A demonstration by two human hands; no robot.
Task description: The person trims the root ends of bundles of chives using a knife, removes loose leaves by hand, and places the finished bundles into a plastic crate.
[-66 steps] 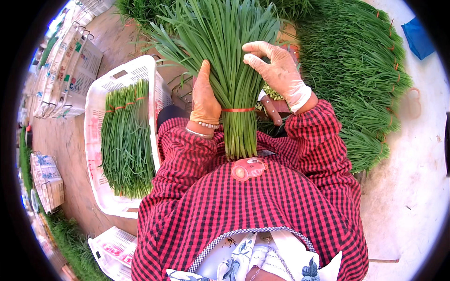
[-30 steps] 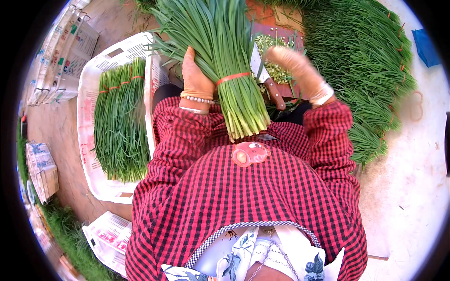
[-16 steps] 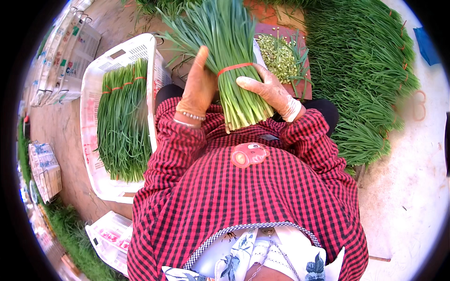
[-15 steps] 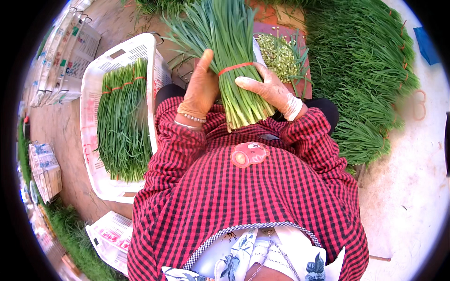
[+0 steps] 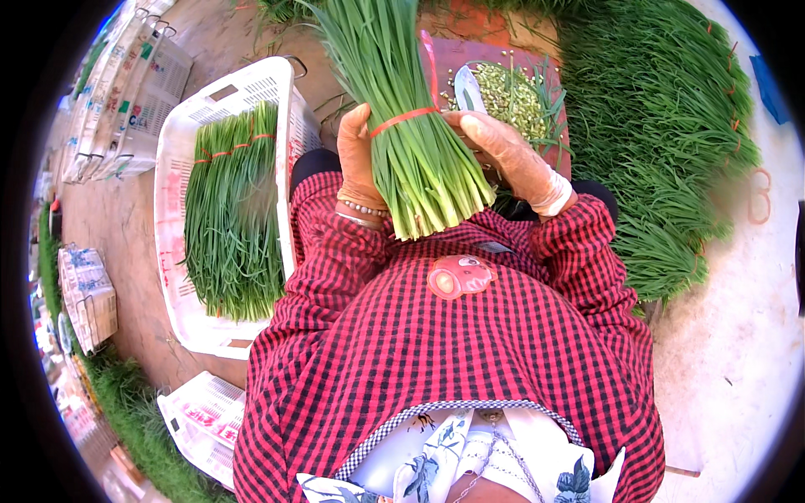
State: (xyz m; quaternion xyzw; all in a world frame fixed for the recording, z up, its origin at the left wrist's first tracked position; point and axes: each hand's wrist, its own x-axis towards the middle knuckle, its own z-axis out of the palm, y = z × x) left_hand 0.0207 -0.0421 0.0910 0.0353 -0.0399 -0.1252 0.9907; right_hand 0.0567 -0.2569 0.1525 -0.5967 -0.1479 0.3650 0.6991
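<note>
A large bunch of garlic chives [image 5: 411, 163] is held up in front of my lap, its pale cut ends toward me and its green leaves pointing away. A red band [image 5: 404, 120] circles it. My left hand [image 5: 359, 163] wraps the bunch's left side, thumb up near the band. On the right, my right hand [image 5: 511, 155] supports the bunch, thumb near the band and the other fingers partly hidden behind it. Beyond that hand, a board [image 5: 545, 71] carries chopped pale stem bits [image 5: 507, 96] and a pale, flat, blade-shaped thing [image 5: 468, 89].
On my left, a white plastic crate [image 5: 172, 251] holds banded chives [image 5: 231, 218]. More white crates [image 5: 126, 101] stand stacked beyond it, and another [image 5: 205, 419] lies nearer. A big heap of chives [image 5: 654, 126] covers the floor on my right.
The bunch has tipped slightly and shifted a little left, nearer my left palm. My right hand has slid toward its underside, its thumb drawn back. The whole view has shifted slightly.
</note>
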